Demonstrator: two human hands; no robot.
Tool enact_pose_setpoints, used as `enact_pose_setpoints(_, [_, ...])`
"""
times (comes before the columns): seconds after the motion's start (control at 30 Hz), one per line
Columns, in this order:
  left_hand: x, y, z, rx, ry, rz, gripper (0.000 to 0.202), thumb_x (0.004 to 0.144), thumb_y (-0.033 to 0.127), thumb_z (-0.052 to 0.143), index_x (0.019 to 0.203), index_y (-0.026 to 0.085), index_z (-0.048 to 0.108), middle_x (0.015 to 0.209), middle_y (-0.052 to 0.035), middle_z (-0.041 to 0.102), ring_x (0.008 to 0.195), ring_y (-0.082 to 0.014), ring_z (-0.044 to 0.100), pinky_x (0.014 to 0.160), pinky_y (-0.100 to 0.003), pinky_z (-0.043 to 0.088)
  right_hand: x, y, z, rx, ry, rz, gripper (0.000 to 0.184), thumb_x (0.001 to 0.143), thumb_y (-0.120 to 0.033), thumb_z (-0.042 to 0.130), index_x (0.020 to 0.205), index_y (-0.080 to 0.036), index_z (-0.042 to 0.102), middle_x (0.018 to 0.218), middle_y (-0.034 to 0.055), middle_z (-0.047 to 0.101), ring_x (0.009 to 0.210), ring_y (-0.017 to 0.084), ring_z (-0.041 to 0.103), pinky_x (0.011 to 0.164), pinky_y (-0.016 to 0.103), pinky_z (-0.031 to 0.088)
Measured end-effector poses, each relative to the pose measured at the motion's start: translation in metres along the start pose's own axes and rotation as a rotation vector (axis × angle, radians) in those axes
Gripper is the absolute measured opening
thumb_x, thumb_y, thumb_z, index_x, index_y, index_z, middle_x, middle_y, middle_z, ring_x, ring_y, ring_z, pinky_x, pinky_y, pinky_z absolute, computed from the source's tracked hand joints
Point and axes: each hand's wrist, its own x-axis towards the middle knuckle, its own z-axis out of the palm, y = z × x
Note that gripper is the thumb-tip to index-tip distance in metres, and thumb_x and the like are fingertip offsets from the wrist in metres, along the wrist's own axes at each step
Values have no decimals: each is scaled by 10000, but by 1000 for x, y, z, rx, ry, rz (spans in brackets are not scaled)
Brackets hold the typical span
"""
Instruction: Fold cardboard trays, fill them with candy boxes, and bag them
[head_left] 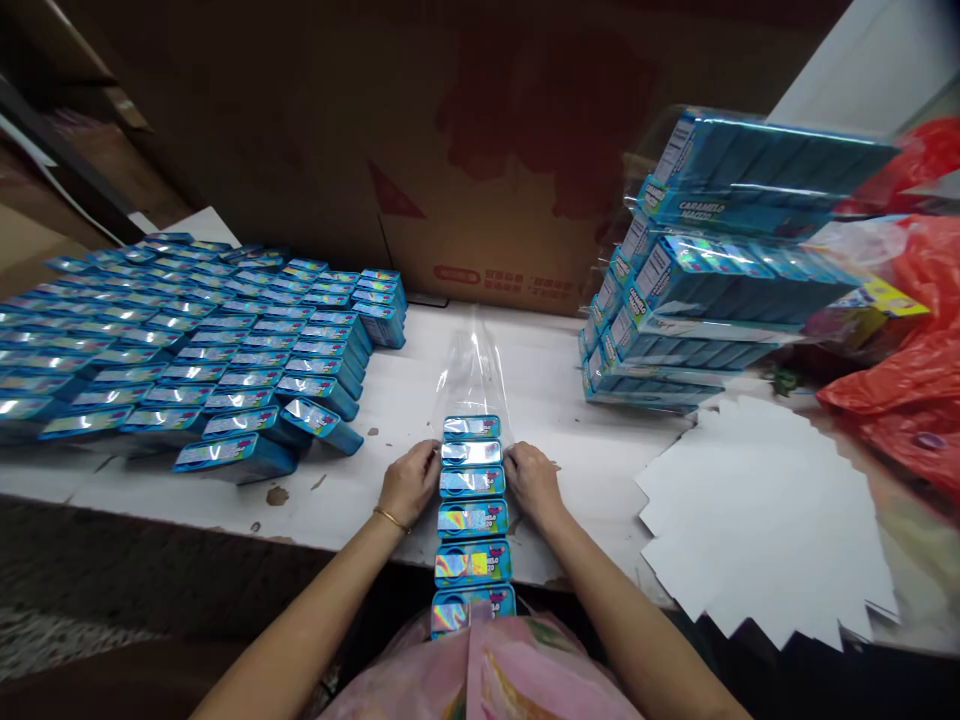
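A single row of blue candy boxes (472, 483) runs from the table's front edge, against my body, toward the back. A clear plastic bag (471, 370) lies flat beyond the row, its near end around the farthest boxes. My left hand (411, 485) is closed at the left side of the row, fingertips pinching the bag's edge. On the opposite side my right hand (534, 483) pinches the other edge, its fingers close against the boxes. The exact grip of the fingertips on the thin film is partly hidden.
Many blue boxes (247, 370) stand in packed rows at the left. Wrapped box packs (697, 290) are stacked at the back right. White cards (765, 510) lie fanned at the right, near a red plastic bag (907, 370). A large cardboard carton (480, 150) walls the back.
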Motion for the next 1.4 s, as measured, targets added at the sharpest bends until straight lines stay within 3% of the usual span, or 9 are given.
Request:
enact_pose_setpoints(0.17, [-3,3,-6,-294,-3,-49,302,823,371,387,1051,182,447,844,-23,607,650,-126,583,606,-229,430,0,2,2,-32,-17,-45,176,846,-194,411,732,-188,544,735,17,568,704,129,504,612,233,292])
enact_pose_setpoints(0.37, [8,8,-5,156,71,-109,234,827,372,387,906,187,507,739,-28,625,651,-167,592,571,-241,361,-1,0,5,-54,-12,-49,177,857,-199,400,741,-183,533,736,17,566,698,125,503,611,230,295])
enact_pose_setpoints(0.5, [5,6,1,402,-65,-118,251,842,330,347,760,190,538,735,-62,640,677,-194,595,538,-249,309,-1,1,0,-76,-35,-68,177,855,-182,395,741,-179,530,732,23,573,685,128,506,609,237,291])
enact_pose_setpoints(0.8, [-24,-1,-2,348,-232,64,247,839,340,370,854,201,575,838,-62,652,746,-196,605,593,-256,345,-29,-3,-10,-64,-20,-187,165,817,-164,430,684,-180,526,695,20,579,661,128,499,627,241,288])
enact_pose_setpoints(0.87, [-23,1,-3,342,-186,30,241,835,343,378,821,196,569,792,-56,647,707,-185,601,576,-250,340,-31,-4,-10,-61,13,-132,168,822,-182,426,684,-182,523,697,19,582,654,128,503,613,241,283])
enact_pose_setpoints(0.97, [-16,3,-2,315,-16,-25,220,828,357,398,872,186,530,741,-29,627,626,-151,581,534,-231,326,-25,-6,-12,-59,117,-32,155,842,-251,411,787,-177,536,712,22,587,637,133,508,584,241,273])
enact_pose_setpoints(1.13, [-5,5,-3,245,260,113,186,831,326,423,875,168,512,732,-22,605,590,-113,554,537,-217,351,-10,-10,-28,-31,217,-90,213,873,-239,355,773,-181,533,682,11,573,606,110,503,570,230,261])
enact_pose_setpoints(1.3, [0,13,-17,163,268,305,146,840,240,401,861,182,533,785,-36,595,705,-123,550,667,-228,407,1,-14,-58,-67,153,-211,218,864,-217,368,711,-189,521,673,2,561,605,98,482,543,238,227])
enact_pose_setpoints(1.4, [-9,13,-26,177,243,368,129,830,214,412,856,190,536,764,-38,589,723,-138,554,687,-251,424,-7,-12,-71,-99,123,-337,204,844,-210,393,679,-186,511,656,5,536,599,106,446,560,256,227])
